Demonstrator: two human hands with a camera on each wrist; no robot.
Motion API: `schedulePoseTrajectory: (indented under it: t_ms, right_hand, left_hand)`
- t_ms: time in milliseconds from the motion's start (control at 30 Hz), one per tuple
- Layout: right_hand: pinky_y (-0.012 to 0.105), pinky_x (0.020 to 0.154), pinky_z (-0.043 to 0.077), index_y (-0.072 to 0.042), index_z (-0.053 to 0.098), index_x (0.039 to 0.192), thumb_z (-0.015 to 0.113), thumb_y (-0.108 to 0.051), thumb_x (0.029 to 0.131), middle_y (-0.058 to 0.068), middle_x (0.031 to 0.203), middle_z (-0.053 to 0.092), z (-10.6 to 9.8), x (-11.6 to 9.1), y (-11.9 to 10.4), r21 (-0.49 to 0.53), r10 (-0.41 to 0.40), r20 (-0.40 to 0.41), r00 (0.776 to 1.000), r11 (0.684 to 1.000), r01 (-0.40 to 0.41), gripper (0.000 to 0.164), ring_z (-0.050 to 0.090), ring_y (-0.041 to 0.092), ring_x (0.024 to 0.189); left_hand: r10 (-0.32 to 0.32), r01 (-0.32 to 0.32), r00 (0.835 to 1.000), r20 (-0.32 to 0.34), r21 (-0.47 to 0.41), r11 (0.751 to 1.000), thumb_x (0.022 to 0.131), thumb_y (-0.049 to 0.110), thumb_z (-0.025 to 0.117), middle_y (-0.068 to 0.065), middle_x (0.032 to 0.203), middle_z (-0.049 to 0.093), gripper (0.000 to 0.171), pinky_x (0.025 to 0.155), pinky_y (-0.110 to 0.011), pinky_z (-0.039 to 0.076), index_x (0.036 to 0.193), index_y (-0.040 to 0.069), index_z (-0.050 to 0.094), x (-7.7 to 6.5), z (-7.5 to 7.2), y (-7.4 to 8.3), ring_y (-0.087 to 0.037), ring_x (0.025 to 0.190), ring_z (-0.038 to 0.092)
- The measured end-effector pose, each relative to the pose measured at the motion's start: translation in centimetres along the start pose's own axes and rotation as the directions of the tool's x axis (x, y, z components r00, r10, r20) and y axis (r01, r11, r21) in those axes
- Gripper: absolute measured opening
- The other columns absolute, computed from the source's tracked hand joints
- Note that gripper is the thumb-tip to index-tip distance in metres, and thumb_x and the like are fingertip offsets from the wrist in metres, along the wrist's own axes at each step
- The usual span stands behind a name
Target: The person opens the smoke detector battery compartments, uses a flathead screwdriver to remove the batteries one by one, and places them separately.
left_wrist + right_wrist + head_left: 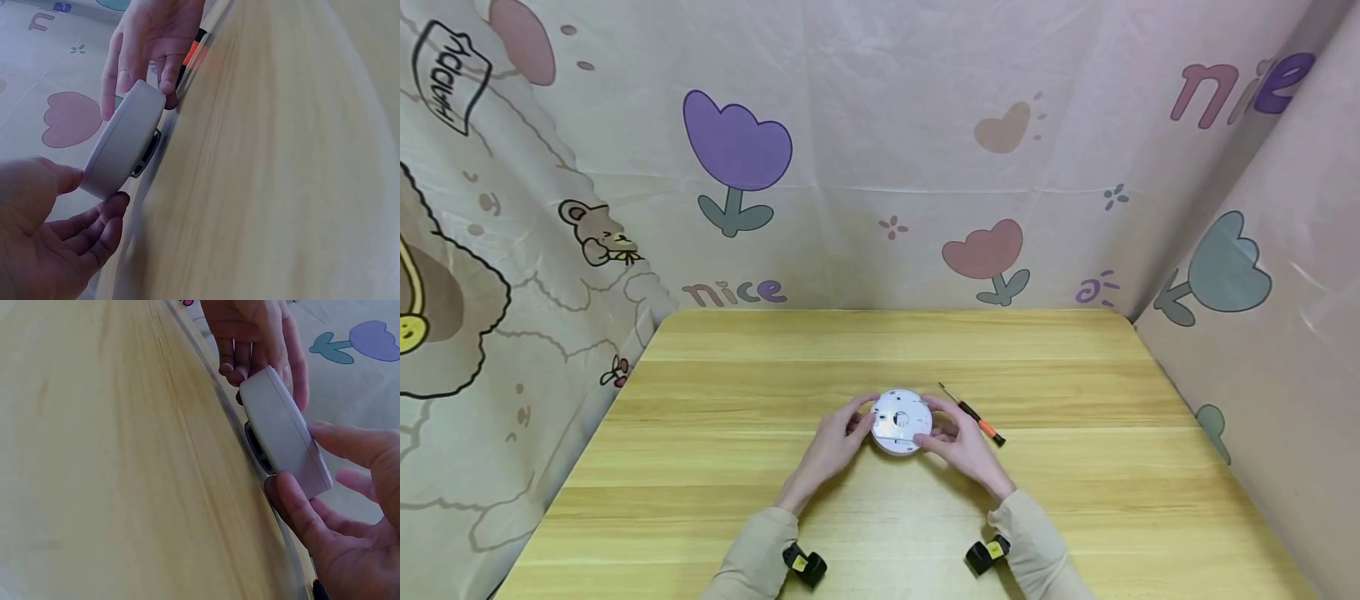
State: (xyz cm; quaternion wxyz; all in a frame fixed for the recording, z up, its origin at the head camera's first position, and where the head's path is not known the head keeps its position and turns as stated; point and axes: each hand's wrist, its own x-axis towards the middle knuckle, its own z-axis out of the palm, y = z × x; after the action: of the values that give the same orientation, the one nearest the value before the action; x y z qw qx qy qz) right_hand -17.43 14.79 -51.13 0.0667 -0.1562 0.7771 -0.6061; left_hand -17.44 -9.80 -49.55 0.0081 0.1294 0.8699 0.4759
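A white round smoke detector (891,432) is between both hands, its flat face with slots and a middle hole turned up. My left hand (837,440) grips its left rim with thumb and fingers. On the opposite rim, my right hand (958,440) holds it the same way. From the left wrist, the detector's pale side wall (125,137) shows, with a dark slotted bulge on the underside. That bulge also appears below the detector (284,431) in the right wrist view. A screwdriver (972,412) with a black and orange handle lies just right of the right hand.
The wooden table (737,375) extends around the hands on all sides. Behind it hangs a patterned cloth (865,125), with more cloth along the left and right edges. A small black device (805,567) is strapped at each wrist.
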Motion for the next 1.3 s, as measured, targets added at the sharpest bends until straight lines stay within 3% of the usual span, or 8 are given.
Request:
schedulePoseTrajectory:
  t_ms: [133, 300, 500, 633, 767, 967, 1133, 1300]
  right_hand:
    - [0.021, 0.083, 0.061, -0.004, 0.049, 0.145, 0.078, -0.008, 0.086, 0.024, 0.141, 0.053, 0.0, 0.1, 0.0, -0.016, -0.014, 0.004, 1.000, 1.000, 0.014, 0.066, 0.069, 0.017, 0.095]
    - [0.019, 0.087, 0.059, -0.001, 0.053, 0.143, 0.078, -0.010, 0.087, 0.023, 0.141, 0.055, 0.1, 0.2, 0.1, -0.048, -0.026, -0.010, 1.000, 0.999, 0.025, 0.062, 0.068, 0.021, 0.100]
    - [0.019, 0.083, 0.059, 0.000, 0.054, 0.141, 0.078, -0.009, 0.087, 0.023, 0.135, 0.059, 0.2, 0.2, -0.3, -0.072, -0.021, -0.023, 1.000, 0.997, 0.019, 0.060, 0.069, 0.018, 0.095]
    - [0.019, 0.082, 0.059, 0.000, 0.056, 0.139, 0.078, -0.011, 0.087, 0.021, 0.127, 0.063, 0.2, 0.3, -0.5, -0.117, -0.034, -0.030, 0.999, 0.993, 0.030, 0.058, 0.067, 0.013, 0.091]
    - [0.020, 0.081, 0.058, 0.000, 0.056, 0.139, 0.079, -0.011, 0.086, 0.020, 0.123, 0.064, 0.1, 0.4, -0.5, -0.152, -0.049, -0.026, 0.998, 0.987, 0.044, 0.058, 0.066, 0.013, 0.090]
    - [0.019, 0.081, 0.058, 0.000, 0.055, 0.140, 0.079, -0.015, 0.087, 0.021, 0.124, 0.064, 0.0, 0.3, -0.6, -0.177, -0.053, -0.010, 0.999, 0.983, 0.050, 0.060, 0.067, 0.019, 0.094]
    - [0.019, 0.079, 0.057, 0.000, 0.052, 0.142, 0.078, -0.016, 0.088, 0.024, 0.128, 0.062, -0.1, 0.2, -1.4, -0.191, -0.036, 0.020, 0.999, 0.981, 0.039, 0.062, 0.069, 0.027, 0.096]
    - [0.019, 0.080, 0.058, -0.004, 0.052, 0.144, 0.079, -0.020, 0.087, 0.022, 0.131, 0.062, -0.1, 0.5, -0.9, -0.203, -0.029, 0.034, 0.999, 0.979, 0.035, 0.064, 0.070, 0.026, 0.099]
  left_hand:
    - [-0.009, 0.008, 1.000, 0.029, 0.065, 0.998, 0.105, 0.023, 0.053, -0.003, 0.098, 0.072, 0.038, 0.088, -0.033, 0.054, 0.143, 0.023, 0.057, 0.0, 0.1, 0.0, -0.010, 0.086, 0.061]
    - [0.004, -0.008, 0.999, 0.048, 0.094, 0.996, 0.106, 0.024, 0.050, -0.008, 0.123, 0.071, 0.040, 0.105, -0.047, 0.051, 0.145, 0.021, 0.054, -0.1, 0.2, 0.1, -0.017, 0.103, 0.062]
    - [0.024, -0.030, 0.998, 0.058, 0.101, 0.994, 0.107, 0.023, 0.049, -0.004, 0.099, 0.069, 0.040, 0.100, -0.044, 0.052, 0.146, 0.018, 0.054, -0.1, 0.2, 0.0, -0.015, 0.093, 0.060]
    - [0.036, -0.042, 0.998, 0.057, 0.113, 0.993, 0.107, 0.022, 0.047, -0.009, 0.124, 0.070, 0.040, 0.110, -0.048, 0.049, 0.146, 0.016, 0.053, -0.1, 0.2, -0.1, -0.022, 0.115, 0.064]
    - [0.048, -0.053, 0.998, 0.045, 0.133, 0.990, 0.107, 0.023, 0.047, -0.014, 0.145, 0.059, 0.040, 0.117, -0.052, 0.042, 0.147, 0.015, 0.053, -0.2, 0.3, -0.1, -0.032, 0.136, 0.054]
    - [0.057, -0.063, 0.998, 0.037, 0.210, 0.976, 0.102, 0.036, 0.057, -0.017, 0.147, 0.054, 0.049, 0.116, -0.060, 0.039, 0.147, 0.017, 0.052, -0.4, 0.5, -0.1, -0.037, 0.139, 0.046]
    - [0.072, -0.082, 0.996, 0.058, 0.207, 0.975, 0.092, 0.048, 0.070, -0.014, 0.152, 0.051, 0.069, 0.118, -0.061, 0.036, 0.147, 0.013, 0.050, -0.4, 0.6, 0.0, -0.036, 0.142, 0.046]
    - [0.063, -0.072, 0.997, 0.054, 0.191, 0.979, 0.089, 0.047, 0.073, -0.014, 0.151, 0.053, 0.072, 0.118, -0.062, 0.036, 0.147, 0.012, 0.050, -0.4, 0.6, 0.2, -0.037, 0.140, 0.047]
